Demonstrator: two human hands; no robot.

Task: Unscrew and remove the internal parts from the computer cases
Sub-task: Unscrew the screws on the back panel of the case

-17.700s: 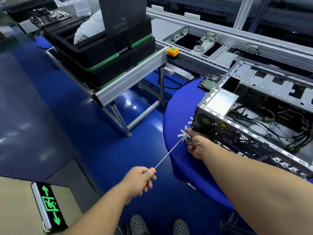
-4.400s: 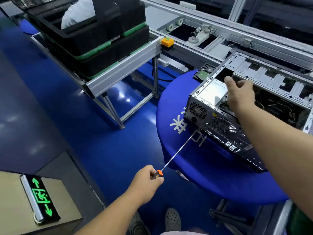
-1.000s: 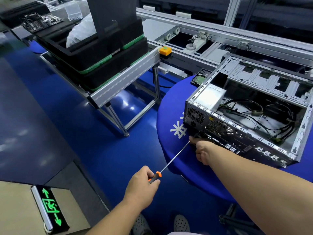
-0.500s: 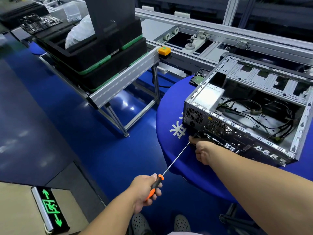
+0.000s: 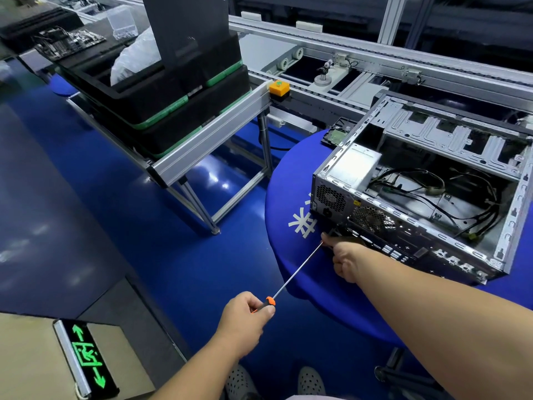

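Gripping the orange handle of a long screwdriver (image 5: pixel 294 275), left hand (image 5: pixel 245 319) sits at lower centre — shaft angled up to the rear panel of the open computer case (image 5: pixel 418 197). Right hand (image 5: pixel 346 258), fingers curled, pinches the shaft at its tip. Case lies centre right on a round blue table (image 5: pixel 288 174).

No words or numbers can be read. An exit sign (image 5: pixel 86 360) on the floor beside the shoes (image 5: pixel 240 382) shows green arrows and a running-figure pictogram. A white snowflake-like mark (image 5: pixel 301 225) stands on the blue table (image 5: pixel 288 174), just beside the case (image 5: pixel 403 197).
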